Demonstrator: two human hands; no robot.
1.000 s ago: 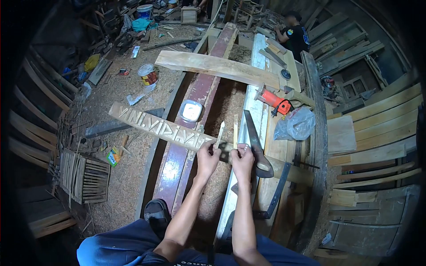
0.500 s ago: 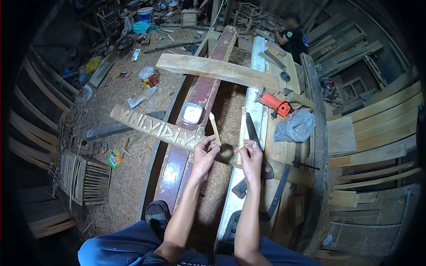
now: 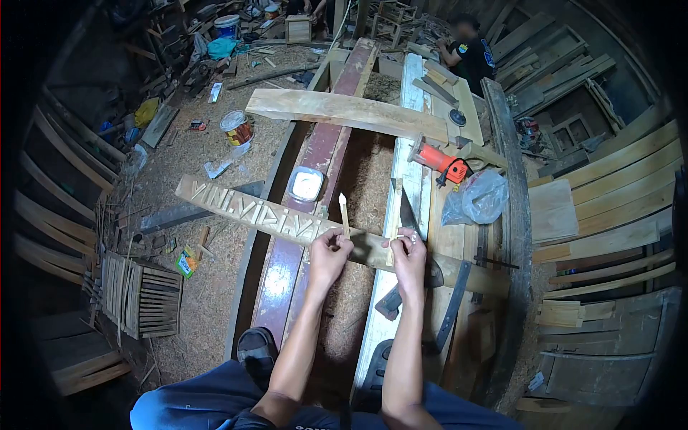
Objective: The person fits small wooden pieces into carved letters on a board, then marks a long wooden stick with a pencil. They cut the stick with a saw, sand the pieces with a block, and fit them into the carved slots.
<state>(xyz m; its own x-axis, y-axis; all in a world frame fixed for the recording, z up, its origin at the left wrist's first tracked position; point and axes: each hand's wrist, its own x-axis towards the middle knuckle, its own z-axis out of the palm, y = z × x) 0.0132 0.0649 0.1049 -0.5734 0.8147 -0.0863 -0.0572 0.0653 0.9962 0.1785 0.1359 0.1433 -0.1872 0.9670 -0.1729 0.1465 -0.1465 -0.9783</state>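
Across the purple beam (image 3: 326, 154) and white beam (image 3: 378, 288) lies the carved board (image 3: 369, 251), probably heavy and stiff; its long edges offer purchase. The right hand (image 3: 408, 261) pinches a flat strip (image 3: 395, 211), the left hand (image 3: 327, 259) a pointed stick (image 3: 344, 213), both over the board. These pieces appear light, rigid, snap-prone; low grips suit.

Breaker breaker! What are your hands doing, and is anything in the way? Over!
Left hand pinching pointed stick. Right hand pinching thin strip. Carved plank below both. Saw lying close by right hand, possibly in the way.
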